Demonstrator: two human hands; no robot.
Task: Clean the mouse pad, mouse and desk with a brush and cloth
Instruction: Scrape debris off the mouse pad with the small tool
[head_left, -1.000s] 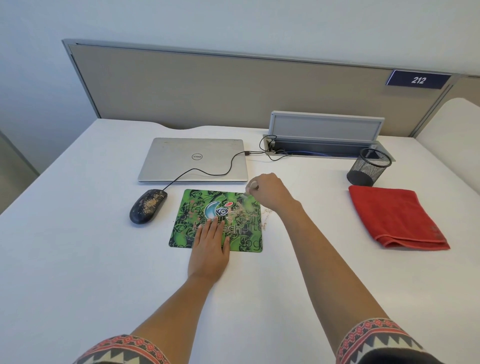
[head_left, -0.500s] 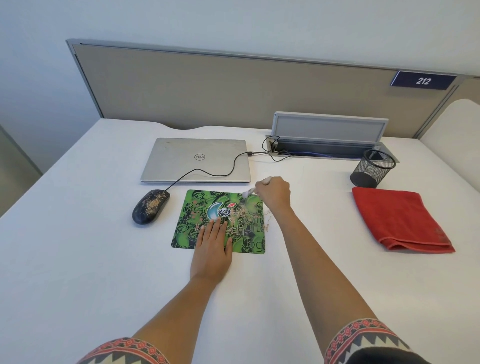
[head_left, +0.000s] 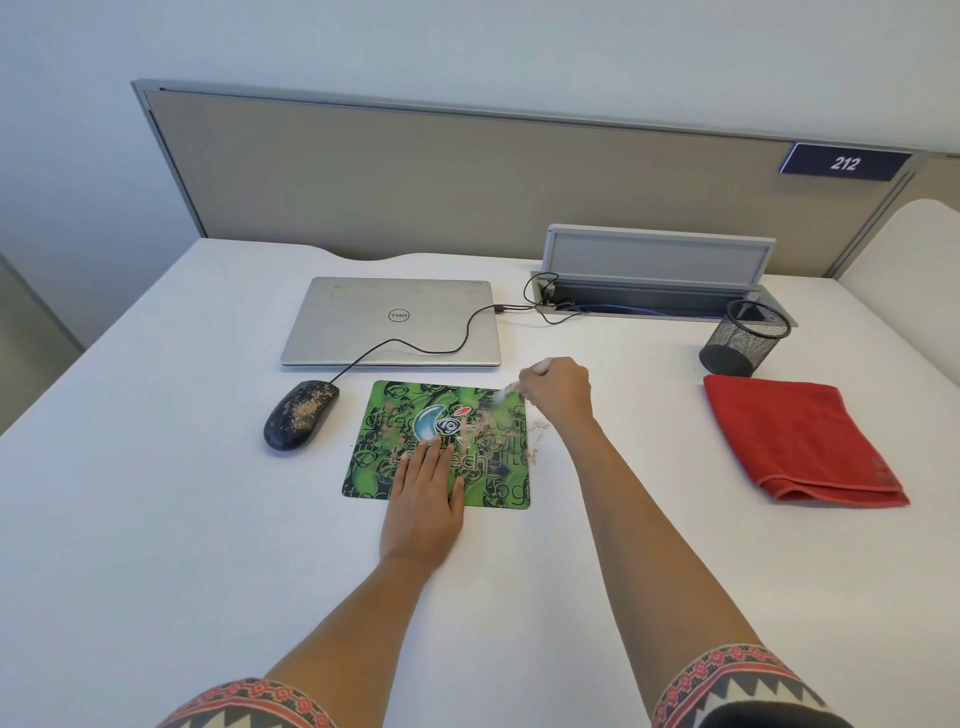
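Observation:
A green patterned mouse pad (head_left: 395, 415) lies on the white desk (head_left: 156, 519), with tan crumbs on its right half and spilling past its right edge. My left hand (head_left: 423, 499) lies flat on the pad's near edge, fingers spread. My right hand (head_left: 558, 389) is closed on a small pale brush (head_left: 511, 385), whose bristles touch the pad's far right corner. A black wired mouse (head_left: 298, 414), dusted with crumbs, sits left of the pad. A folded red cloth (head_left: 800, 441) lies at the right.
A closed silver laptop (head_left: 392, 322) sits behind the pad, the mouse cable (head_left: 415, 345) running across it to an open cable box (head_left: 649, 296). A black mesh pen cup (head_left: 743, 338) stands behind the cloth. A beige partition closes the desk's back.
My right hand has shifted slightly with the brush at the pad's far right corner, and the brush handle shows above my fist. My left hand has stayed flat on the pad.

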